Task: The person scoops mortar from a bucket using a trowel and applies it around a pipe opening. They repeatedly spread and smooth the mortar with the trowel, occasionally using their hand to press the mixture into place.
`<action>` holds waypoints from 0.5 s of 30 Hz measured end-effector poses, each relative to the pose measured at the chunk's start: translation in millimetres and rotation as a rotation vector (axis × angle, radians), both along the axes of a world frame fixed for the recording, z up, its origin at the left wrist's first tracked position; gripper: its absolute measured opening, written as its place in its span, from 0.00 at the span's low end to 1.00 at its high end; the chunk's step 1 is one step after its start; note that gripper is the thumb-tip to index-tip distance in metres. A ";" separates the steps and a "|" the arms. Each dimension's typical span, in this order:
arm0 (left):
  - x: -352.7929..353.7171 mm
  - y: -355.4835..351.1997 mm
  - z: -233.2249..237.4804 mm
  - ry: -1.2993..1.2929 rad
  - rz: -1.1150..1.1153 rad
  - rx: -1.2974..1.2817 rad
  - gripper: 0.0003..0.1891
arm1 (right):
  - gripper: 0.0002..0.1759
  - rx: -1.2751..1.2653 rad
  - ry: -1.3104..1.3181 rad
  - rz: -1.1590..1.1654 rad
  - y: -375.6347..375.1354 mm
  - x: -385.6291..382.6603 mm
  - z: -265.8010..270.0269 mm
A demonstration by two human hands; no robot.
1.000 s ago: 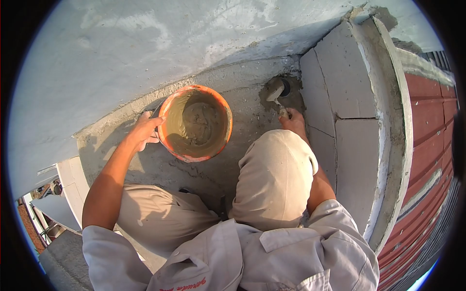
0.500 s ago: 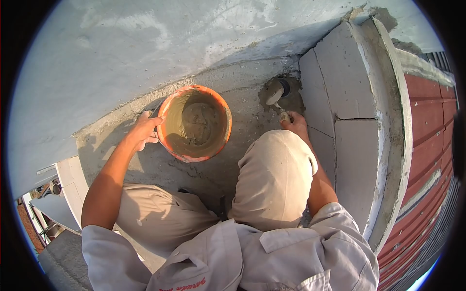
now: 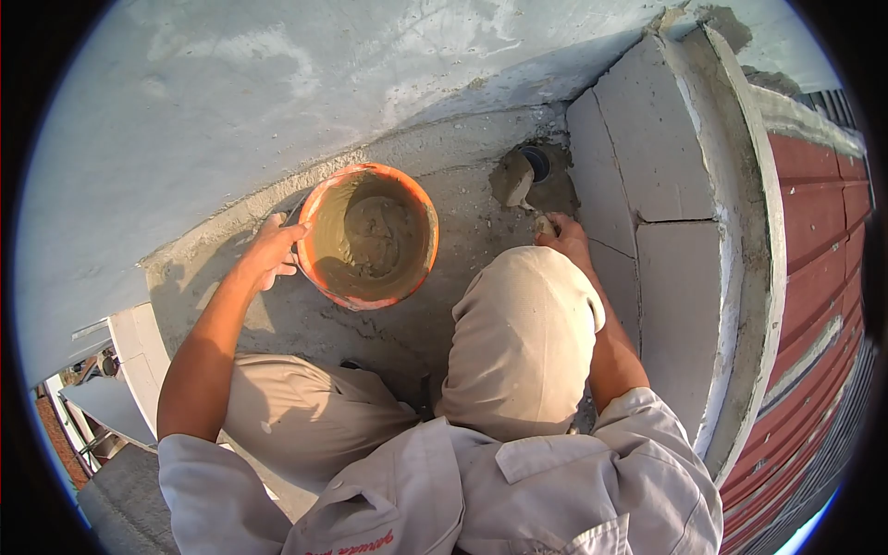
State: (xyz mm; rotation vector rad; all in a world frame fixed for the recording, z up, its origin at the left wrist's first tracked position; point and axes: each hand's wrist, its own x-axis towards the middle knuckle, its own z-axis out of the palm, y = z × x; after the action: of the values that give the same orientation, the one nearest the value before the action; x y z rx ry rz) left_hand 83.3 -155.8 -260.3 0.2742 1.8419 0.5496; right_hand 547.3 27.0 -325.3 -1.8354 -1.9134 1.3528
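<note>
An orange bucket (image 3: 427, 199) stands tilted toward me on the concrete floor, with wet grey-brown mortar (image 3: 375, 236) inside. My left hand (image 3: 275, 250) grips its left rim, thumb over the edge. My right hand (image 3: 564, 236) is closed around the handle of a trowel (image 3: 516, 185), beyond my raised knee. The trowel's blade lies over a patch of damp mortar (image 3: 558, 194) in the floor corner. Just right of the blade is a dark round pipe opening (image 3: 536, 164). Part of the blade's outline blends into the mortar.
A grey plastered wall (image 3: 259, 102) runs along the far side. Pale blocks (image 3: 680, 305) form a low wall on my right, with a red corrugated metal sheet (image 3: 814, 240) beyond it. My bent knee (image 3: 523, 333) rises between the bucket and my right arm.
The trowel blade has shifted slightly left and down, away from the pipe opening, which now shows more fully. My left hand and the bucket stay nearly in place.
</note>
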 end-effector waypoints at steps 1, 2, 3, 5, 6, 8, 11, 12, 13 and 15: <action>0.3 -0.4 -0.4 0.004 0.002 -0.003 0.53 | 0.29 0.009 -0.004 0.008 0.4 0.6 0.1; 1.1 -0.3 -0.5 0.000 0.000 -0.005 0.53 | 0.29 0.008 -0.015 0.009 0.7 1.6 1.2; 1.2 0.6 -0.1 -0.002 -0.002 -0.004 0.53 | 0.29 0.009 -0.025 0.010 1.9 1.8 2.8; 0.3 -0.2 1.2 0.002 0.002 -0.005 0.53 | 0.29 0.009 -0.037 0.017 3.0 -0.6 6.2; 0.5 -0.9 1.7 0.005 0.004 -0.006 0.53 | 0.29 0.009 -0.043 0.021 2.8 -1.5 8.9; 1.8 -0.8 1.0 0.007 0.003 -0.006 0.53 | 0.29 0.012 -0.044 0.030 2.3 -0.3 13.9; 0.2 -1.3 -0.1 0.010 0.003 -0.005 0.53 | 0.29 0.029 -0.037 0.047 0.5 0.7 14.5; -0.2 -1.9 -0.4 0.008 0.004 -0.003 0.53 | 0.30 0.041 -0.046 0.045 -0.8 1.6 11.7; -0.1 -1.9 -0.9 0.005 0.002 -0.001 0.53 | 0.30 0.053 -0.057 0.041 -2.2 3.8 10.0; -0.9 -1.2 -2.8 -0.006 -0.008 -0.002 0.53 | 0.30 0.042 -0.056 0.049 -3.6 8.3 10.3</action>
State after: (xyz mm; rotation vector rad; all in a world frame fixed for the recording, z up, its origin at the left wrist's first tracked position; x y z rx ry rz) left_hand 82.4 -156.9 -263.1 0.2784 1.8352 0.5431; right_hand 555.6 23.4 -315.0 -1.8369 -2.0117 1.2784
